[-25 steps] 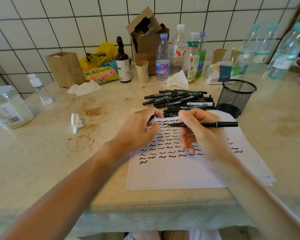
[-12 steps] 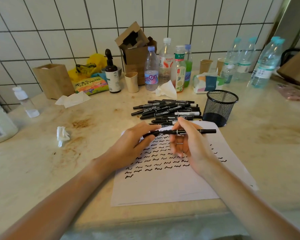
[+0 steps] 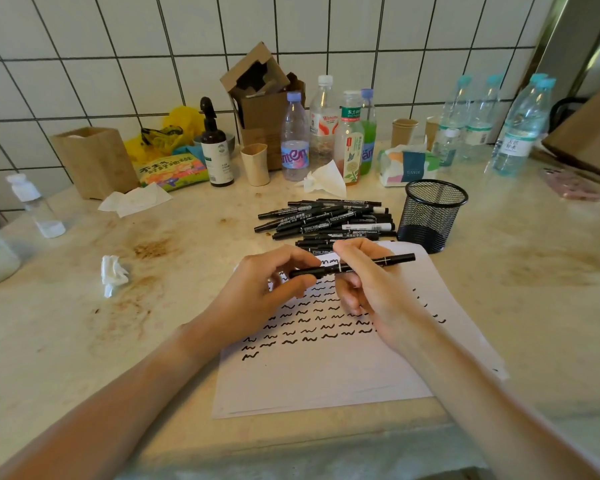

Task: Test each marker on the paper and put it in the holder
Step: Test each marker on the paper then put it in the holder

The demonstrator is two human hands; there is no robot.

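A black marker (image 3: 394,262) lies level above the white paper (image 3: 326,379), held at both ends. My left hand (image 3: 257,299) pinches its capped left end, and my right hand (image 3: 371,289) grips its middle. The paper carries several rows of black squiggles. A pile of black markers (image 3: 326,220) lies just beyond the paper. The black mesh holder (image 3: 430,213) stands upright to the right of the pile, and no marker shows inside it.
Bottles (image 3: 295,136), paper cups, a cardboard box (image 3: 264,98), a tissue pack (image 3: 407,166) and a wooden box (image 3: 94,161) line the tiled wall. A crumpled tissue (image 3: 113,275) lies left of my hands. The counter's front edge runs just below the paper.
The cap in my left hand has gone onto the marker's tip, and both hands now hold the capped marker level. The camera view has shifted down and to the right.
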